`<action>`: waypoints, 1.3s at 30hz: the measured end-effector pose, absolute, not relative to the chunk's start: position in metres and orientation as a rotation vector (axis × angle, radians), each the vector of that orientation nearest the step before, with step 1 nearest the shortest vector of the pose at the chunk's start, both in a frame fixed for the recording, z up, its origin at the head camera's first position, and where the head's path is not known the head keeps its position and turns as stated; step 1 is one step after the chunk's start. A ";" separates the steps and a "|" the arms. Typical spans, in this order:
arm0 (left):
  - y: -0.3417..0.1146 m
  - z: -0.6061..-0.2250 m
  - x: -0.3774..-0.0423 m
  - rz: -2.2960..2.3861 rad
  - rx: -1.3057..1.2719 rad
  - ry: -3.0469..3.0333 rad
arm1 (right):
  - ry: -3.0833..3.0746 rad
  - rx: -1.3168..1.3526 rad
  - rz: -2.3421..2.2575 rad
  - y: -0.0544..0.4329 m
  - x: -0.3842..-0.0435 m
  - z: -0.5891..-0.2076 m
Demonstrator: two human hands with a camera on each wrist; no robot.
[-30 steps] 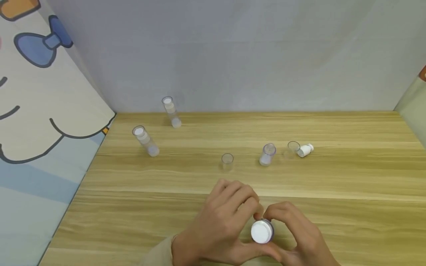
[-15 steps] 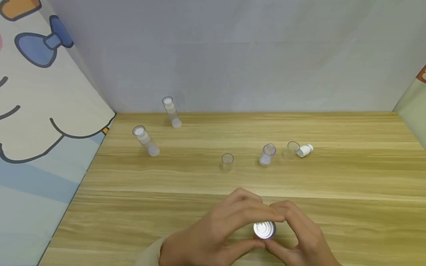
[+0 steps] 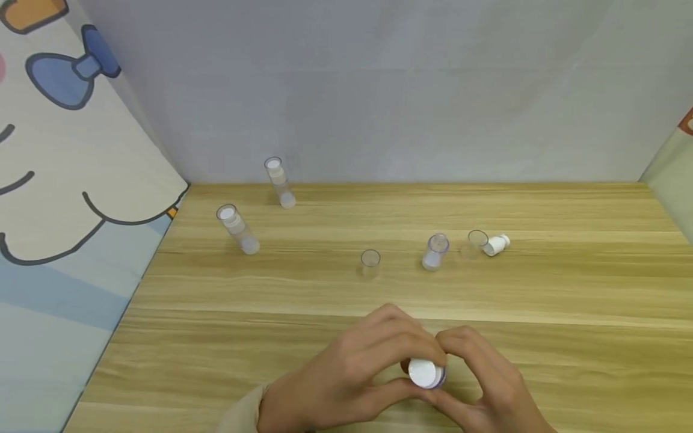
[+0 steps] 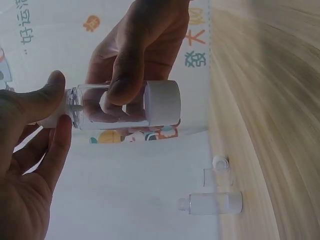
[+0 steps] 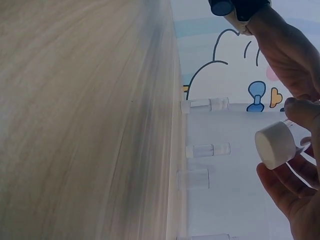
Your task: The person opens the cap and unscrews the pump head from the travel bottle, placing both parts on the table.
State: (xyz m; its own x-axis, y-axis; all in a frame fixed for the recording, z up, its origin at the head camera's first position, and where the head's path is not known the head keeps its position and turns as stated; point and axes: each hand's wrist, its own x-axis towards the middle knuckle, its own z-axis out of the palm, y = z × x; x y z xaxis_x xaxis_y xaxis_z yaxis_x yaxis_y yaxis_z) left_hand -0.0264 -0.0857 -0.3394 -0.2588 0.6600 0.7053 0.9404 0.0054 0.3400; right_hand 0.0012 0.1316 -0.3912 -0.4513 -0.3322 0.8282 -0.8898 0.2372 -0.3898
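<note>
Left hand (image 3: pixel 352 370) has curled its outstretched fingers in, now pinching the white cap (image 3: pixel 422 373) between thumb and fingers; right hand (image 3: pixel 502 388) grips the clear bottle (image 4: pixel 136 114) just below, upright above the near tabletop (image 3: pixel 216 337).

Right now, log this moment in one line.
left hand: pinches white top | right hand: grips clear bottle | purple-rimmed bottle: standing on table

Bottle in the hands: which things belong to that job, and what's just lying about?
In use:
left hand, pinching the white top
right hand, holding the bottle

Probably just lying about, untouched:
two white-topped bottles
another bottle
two clear cups
white piece on its side
</note>
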 end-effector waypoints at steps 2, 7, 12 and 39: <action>-0.086 -0.338 -0.025 -1.102 -1.621 -1.961 | -1.908 1.112 1.184 0.131 0.001 -0.390; -0.083 -0.338 -0.018 -1.004 -1.486 -1.990 | -1.906 1.120 1.189 0.130 0.000 -0.389; -0.077 -0.342 -0.013 -0.990 -1.371 -2.070 | -1.918 1.130 1.174 0.132 0.000 -0.392; -0.099 -0.332 -0.030 -1.009 -1.808 -2.030 | -1.978 1.138 1.182 0.127 0.003 -0.394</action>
